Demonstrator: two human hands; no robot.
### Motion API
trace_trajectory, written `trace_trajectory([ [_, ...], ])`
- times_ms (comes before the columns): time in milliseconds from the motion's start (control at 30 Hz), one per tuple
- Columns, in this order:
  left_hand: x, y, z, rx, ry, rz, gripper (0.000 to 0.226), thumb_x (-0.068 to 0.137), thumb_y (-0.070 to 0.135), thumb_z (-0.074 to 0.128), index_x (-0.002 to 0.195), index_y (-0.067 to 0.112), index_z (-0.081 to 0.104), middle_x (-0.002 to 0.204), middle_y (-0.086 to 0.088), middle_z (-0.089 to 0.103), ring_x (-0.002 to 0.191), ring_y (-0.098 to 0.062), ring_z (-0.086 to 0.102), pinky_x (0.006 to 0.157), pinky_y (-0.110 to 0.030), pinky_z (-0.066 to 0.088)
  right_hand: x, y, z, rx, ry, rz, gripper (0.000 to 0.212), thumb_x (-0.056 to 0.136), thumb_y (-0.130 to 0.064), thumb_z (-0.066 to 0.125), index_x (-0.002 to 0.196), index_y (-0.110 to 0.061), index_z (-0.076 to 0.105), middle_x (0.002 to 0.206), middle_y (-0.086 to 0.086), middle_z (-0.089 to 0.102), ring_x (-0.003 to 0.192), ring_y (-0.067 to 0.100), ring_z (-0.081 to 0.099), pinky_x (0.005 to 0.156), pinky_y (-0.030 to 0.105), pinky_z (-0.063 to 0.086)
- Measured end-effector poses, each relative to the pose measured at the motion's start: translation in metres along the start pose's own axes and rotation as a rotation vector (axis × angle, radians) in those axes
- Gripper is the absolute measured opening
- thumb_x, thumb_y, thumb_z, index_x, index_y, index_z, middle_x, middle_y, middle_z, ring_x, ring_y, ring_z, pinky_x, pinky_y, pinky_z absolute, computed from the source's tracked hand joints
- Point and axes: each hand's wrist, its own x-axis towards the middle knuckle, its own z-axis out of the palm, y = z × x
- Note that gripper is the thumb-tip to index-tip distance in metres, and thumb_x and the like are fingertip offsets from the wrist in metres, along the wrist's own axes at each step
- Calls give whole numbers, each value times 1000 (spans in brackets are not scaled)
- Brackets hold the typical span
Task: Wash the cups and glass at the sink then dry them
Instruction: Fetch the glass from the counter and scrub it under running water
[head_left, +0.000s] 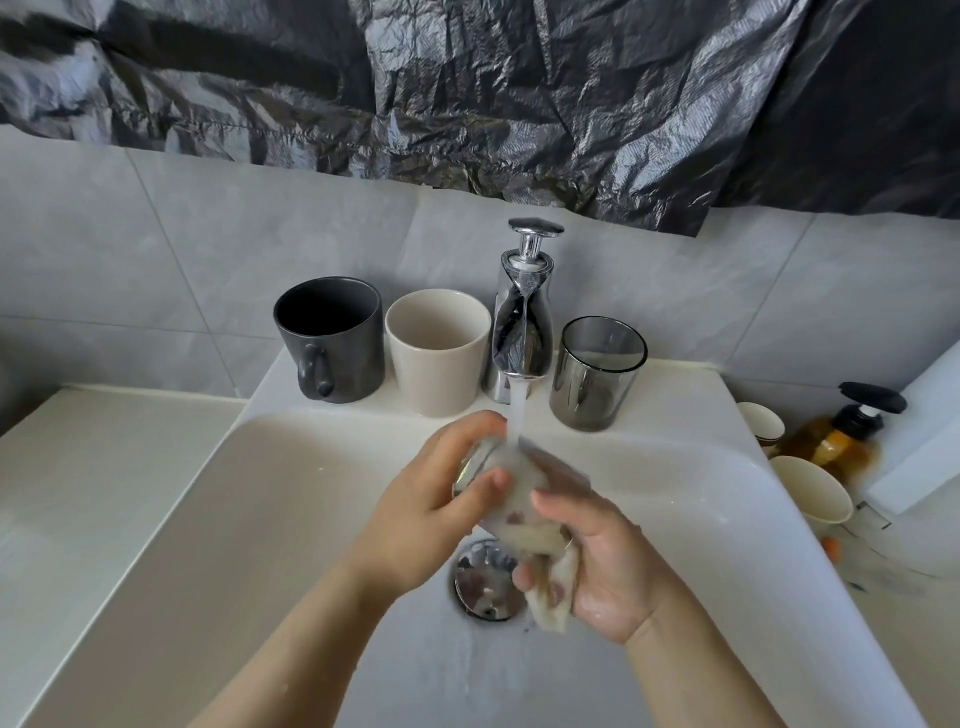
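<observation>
Glass under the running tap, both hands busy!
Left hand (431, 499) grips a clear glass (475, 467) over the basin (260, 493); right hand (602, 566) clutches a wet cloth (524, 499) against it (dark mug (332, 338), beige cup (436, 351), smoked tumbler (597, 371) wait on the ledge).

Dark mug (332, 338), beige cup (437, 351), smoked glass (597, 371) (upright) along sink ledge (675, 395)

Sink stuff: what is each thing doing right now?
Chrome tap: running.
Dark grey mug: upright, on ledge.
Beige cup: upright, on ledge.
Smoky glass tumbler: upright, empty.
Left hand: holding a clear glass.
Right hand: rubbing with spotted cloth.
</observation>
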Motion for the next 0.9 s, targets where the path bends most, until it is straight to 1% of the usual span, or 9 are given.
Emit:
trace_trajectory([
  [100,1,11,-3,-249,-41,-290,21,81,47,47,100,41,54,71,11,62,55,-11,52,48,-20,34,6,11,-5,-466,69,-23,37,68,-14,64,101,-28,72,89,0,72,83,19,68,61,28,55],
  [200,4,11,-3,-353,45,-542,28,93,49,44,97,25,58,68,-1,58,54,-17,47,51,-25,31,13,26,0,-898,174,-48,51,65,-22,66,112,-41,64,107,-8,71,95,12,67,90,36,54],
  [267,4,8,-2,-368,126,-550,23,92,45,46,93,27,61,74,-2,57,60,-14,48,55,-25,34,13,32,8,-861,146,-33,59,65,-17,64,116,-47,58,114,-7,68,94,11,65,94,35,51],
  [400,3,1,-3,-367,162,-290,16,77,45,55,82,34,64,74,3,59,64,-12,52,53,-23,40,7,22,14,-464,-43,8,61,66,-9,64,115,-46,60,108,-9,68,81,4,62,58,25,48],
  [467,2,-2,-1,-299,156,-63,22,73,44,59,90,31,62,83,11,61,76,-9,56,64,-19,46,4,16,9,-160,-89,21,52,63,-12,72,109,-36,68,103,-5,69,86,8,64,46,18,40],
  [600,0,-6,4,-129,77,120,34,75,45,54,104,27,55,92,23,58,83,0,55,75,-12,41,3,12,-1,-67,43,69,34,52,-22,73,85,-28,75,85,3,69,73,19,61,49,26,28],
  [667,-2,-6,8,-146,76,73,33,79,46,53,102,24,55,86,18,60,76,-3,56,71,-13,42,5,9,2,-208,171,37,28,49,-25,70,76,-29,74,74,3,68,62,22,57,54,30,28],
  [767,0,0,13,-271,160,-177,24,88,41,51,97,19,54,67,8,55,54,-7,51,51,-15,40,11,12,5,-392,392,-166,17,57,-25,72,74,-28,75,76,0,73,73,19,70,61,30,54],
  [900,4,7,9,-458,198,-556,44,95,48,41,77,16,64,58,-2,57,51,-16,48,53,-25,34,10,25,4,-764,351,-144,54,55,-45,73,107,-32,67,99,-8,73,97,8,67,85,26,52],
])
